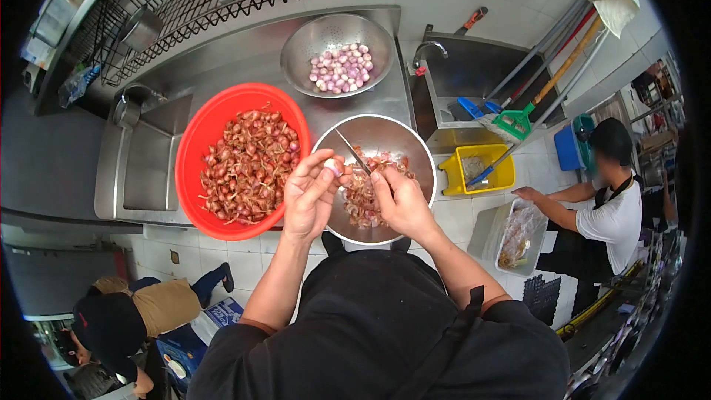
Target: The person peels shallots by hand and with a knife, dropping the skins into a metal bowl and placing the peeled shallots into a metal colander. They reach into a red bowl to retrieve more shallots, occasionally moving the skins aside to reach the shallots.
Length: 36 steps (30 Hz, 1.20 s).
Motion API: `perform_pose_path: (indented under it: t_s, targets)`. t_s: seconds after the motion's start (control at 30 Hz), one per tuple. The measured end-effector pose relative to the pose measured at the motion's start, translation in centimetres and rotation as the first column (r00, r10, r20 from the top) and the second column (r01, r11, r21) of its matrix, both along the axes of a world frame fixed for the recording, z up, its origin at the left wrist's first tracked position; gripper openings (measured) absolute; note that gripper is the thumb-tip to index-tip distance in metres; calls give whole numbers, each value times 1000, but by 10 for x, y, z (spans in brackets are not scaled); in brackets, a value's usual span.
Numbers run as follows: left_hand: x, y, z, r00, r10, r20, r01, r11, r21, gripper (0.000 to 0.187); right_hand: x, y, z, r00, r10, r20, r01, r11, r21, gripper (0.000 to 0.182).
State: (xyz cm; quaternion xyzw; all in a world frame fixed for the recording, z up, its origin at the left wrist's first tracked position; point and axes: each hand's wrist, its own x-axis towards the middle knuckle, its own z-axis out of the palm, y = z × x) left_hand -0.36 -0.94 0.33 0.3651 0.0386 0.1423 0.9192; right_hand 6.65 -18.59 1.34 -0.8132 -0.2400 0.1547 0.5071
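Note:
Between the fingertips of my left hand is a small shallot, pale and purplish where its skin is off. My right hand grips a knife, its blade pointing up and left, close to the shallot. Both hands are over a steel bowl that holds reddish-brown peelings. To the left stands a red basin heaped with unpeeled shallots. Behind the bowl, a steel colander contains peeled shallots. The knife's handle is mostly hidden in my right hand.
A sink lies at the far left, beneath a wire rack. On the right are another sink, a yellow bucket and long-handled brooms. One person sits by a grey bin; another bends at lower left.

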Motion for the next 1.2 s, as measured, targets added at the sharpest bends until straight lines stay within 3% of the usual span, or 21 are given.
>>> perform_pose_path:
  t_s: [0.03, 0.1, 0.13, 0.2, 0.3, 0.33, 0.37, 0.43, 0.67, 0.73, 0.9, 1.1, 1.2]
  targets:
    - [0, -1, 1, 1000, -1, -3, 1, 1000, -1, 26, -3, 1, 0, 1000, -1, -3, 1, 1000, -1, 17]
    - [0, -2, 1, 999, 42, -21, -40, 996, 77, 26, -7, 3, 0, 990, 6, -140, 40, 944, 328, 16]
    - [0, -4, 0, 999, 40, -22, -38, 996, 77, 26, -9, 5, 3, 990, 4, -142, 43, 944, 328, 16]
    - [-1, -9, -1, 996, 87, 33, -91, 990, 109, 26, -13, 6, 13, 975, 111, -193, -2, 871, 492, 24]
    - [0, -12, 1, 989, 136, 62, -145, 972, 184, 26, -15, 8, 22, 989, 129, -77, -93, 927, 363, 34]
    - [-1, -12, 2, 989, 134, 63, -143, 973, 183, 26, -17, 17, 16, 996, 84, 18, -81, 854, 514, 40]
    - [-2, -11, 2, 987, 153, 57, -162, 959, 232, 25, -17, 18, 16, 996, 83, 19, -82, 854, 513, 40]
    - [-4, -10, 3, 983, 176, 52, -183, 942, 280, 25, -16, 20, 16, 973, 71, 221, -170, 866, 470, 37]
    - [-5, -8, 3, 986, 145, 79, -162, 944, 288, 25, -15, 21, 13, 978, 39, 205, -140, 852, 505, 33]
    - [-6, -6, 7, 990, 114, 84, -132, 959, 252, 27, -17, 14, 21, 956, 131, -263, 31, 846, 533, 31]
    - [-5, -4, 11, 999, -52, 2, 52, 998, -33, 30, -10, 7, 23, 934, 159, -319, 35, 849, 528, 32]
    - [-3, 0, -13, 988, -97, 117, 97, 995, 0, 34, -13, 7, 22, 964, 77, -254, 53, 881, 469, 32]
    - [-4, -1, -5, 995, -89, 42, 90, 996, -14, 34, -9, 6, 8, 987, -61, -150, 123, 883, 454, 32]
